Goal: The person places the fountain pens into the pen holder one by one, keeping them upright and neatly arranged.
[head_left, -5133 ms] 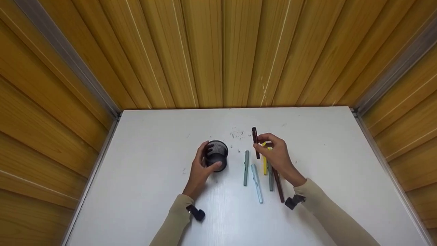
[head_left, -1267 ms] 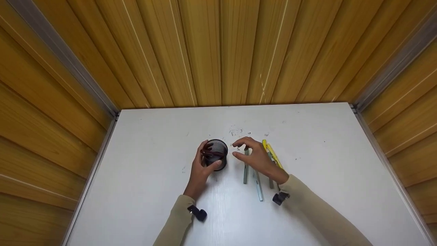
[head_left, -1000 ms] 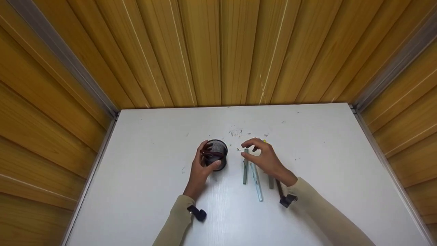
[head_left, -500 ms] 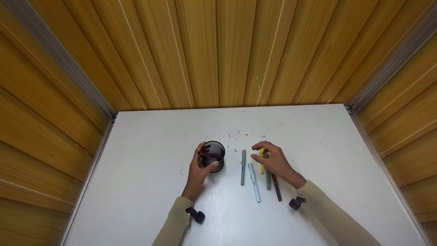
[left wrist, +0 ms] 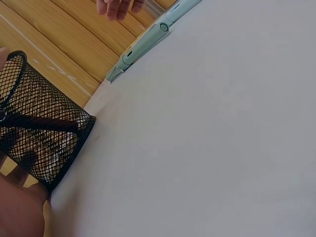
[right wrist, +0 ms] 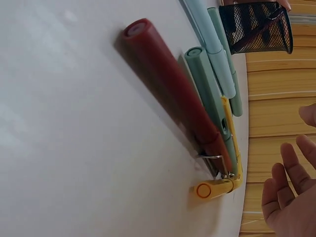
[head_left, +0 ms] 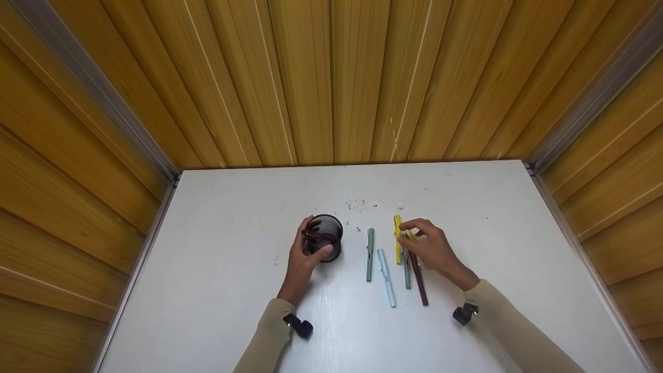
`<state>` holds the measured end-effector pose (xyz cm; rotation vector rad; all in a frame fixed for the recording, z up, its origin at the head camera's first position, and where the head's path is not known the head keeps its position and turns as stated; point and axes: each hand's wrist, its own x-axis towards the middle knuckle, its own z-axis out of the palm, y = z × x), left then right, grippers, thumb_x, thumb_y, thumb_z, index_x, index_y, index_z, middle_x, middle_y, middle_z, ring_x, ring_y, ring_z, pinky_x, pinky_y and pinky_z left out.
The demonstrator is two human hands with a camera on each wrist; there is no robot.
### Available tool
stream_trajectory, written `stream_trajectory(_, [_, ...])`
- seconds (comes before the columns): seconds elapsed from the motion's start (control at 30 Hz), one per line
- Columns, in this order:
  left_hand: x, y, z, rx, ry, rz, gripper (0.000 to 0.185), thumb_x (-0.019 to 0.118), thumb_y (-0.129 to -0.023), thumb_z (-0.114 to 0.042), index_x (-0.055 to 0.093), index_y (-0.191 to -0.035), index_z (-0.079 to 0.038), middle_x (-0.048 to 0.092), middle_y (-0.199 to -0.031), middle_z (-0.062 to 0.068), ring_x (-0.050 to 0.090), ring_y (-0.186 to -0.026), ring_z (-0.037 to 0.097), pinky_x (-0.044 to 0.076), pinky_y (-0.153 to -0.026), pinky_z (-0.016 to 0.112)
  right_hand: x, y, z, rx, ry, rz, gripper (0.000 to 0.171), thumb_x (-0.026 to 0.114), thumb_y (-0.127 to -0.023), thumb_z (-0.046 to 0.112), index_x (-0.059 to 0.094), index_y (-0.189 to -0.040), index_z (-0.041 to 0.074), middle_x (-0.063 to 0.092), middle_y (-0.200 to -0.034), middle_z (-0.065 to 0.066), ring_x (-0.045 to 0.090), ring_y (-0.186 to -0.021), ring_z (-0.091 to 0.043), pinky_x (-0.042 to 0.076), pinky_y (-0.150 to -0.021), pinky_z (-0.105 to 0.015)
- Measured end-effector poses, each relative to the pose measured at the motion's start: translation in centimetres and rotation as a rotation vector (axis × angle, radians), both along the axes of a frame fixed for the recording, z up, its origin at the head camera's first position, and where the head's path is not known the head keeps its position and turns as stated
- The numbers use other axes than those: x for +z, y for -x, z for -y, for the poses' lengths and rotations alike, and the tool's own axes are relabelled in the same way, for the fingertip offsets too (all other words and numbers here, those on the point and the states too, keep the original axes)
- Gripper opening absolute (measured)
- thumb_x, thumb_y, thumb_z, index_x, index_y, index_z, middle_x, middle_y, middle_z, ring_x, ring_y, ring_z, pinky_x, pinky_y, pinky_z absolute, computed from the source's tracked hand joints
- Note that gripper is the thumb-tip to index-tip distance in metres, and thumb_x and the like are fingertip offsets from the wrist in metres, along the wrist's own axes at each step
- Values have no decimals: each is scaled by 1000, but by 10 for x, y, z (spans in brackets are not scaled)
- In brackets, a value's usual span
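My left hand [head_left: 300, 261] grips a black mesh pen cup [head_left: 333, 250], its thumb on the near side and fingers round the left. One dark red pen [head_left: 322, 237] leans inside the cup. To the right, my right hand [head_left: 436, 254] is over a group of pens, thumb and forefinger apart beside a yellow pen [head_left: 398, 251]. In the right wrist view its fingers [right wrist: 291, 168] hold nothing. Near it lie another yellow pen [right wrist: 212, 189], partly hidden in the head view, a green pen [head_left: 407, 277] and a dark red pen [head_left: 421, 287].
Between the cup and that group, a second green pen [head_left: 370, 259] and a light blue pen [head_left: 387, 280] lie on the white table [head_left: 233, 233]. Wood-patterned walls [head_left: 311, 83] rise behind the table and at both sides.
A dark red pen that my right hand held earlier is now in the cup. My right hand has since moved right, from beside the cup to the yellow pens. My left hand stays on the cup.
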<state>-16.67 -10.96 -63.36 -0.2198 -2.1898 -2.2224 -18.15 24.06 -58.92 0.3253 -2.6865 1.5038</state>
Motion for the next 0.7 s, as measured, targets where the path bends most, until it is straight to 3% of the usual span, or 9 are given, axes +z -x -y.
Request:
stream_trajectory(0.27, [-3, 2, 0, 4, 8, 1, 88, 84, -98, -30, 37, -171, -39, 45, -169, 4, 45, -156, 26, 35, -128, 48, -10, -2, -11, -52, -24, 59, 30, 84, -99, 20, 78, -127, 9, 72, -131, -9, 61, -123, -35, 46, -106, -54])
stream_trajectory(0.53, [-3, 3, 0, -19, -6, -14, 89, 83, -99, -24, 34, -173, -26, 44, -169, 8, 45, -157, 28, 35, -127, 43, -19, -4, -21, -82, -16, 78, 29, 85, -98, 17, 77, -125, 7, 68, -136, -14, 55, -133, -40, 41, -114, -62])
stream_trajectory(0.7, [-3, 4, 0, -11, 8, -21, 90, 84, -98, -27, 34, -173, -25, 45, -169, 7, 45, -156, 27, 34, -128, 44, -22, -1, -26, -75, -42, 57, 31, 85, -98, 16, 77, -125, 5, 68, -134, -16, 52, -138, -41, 38, -118, -63])
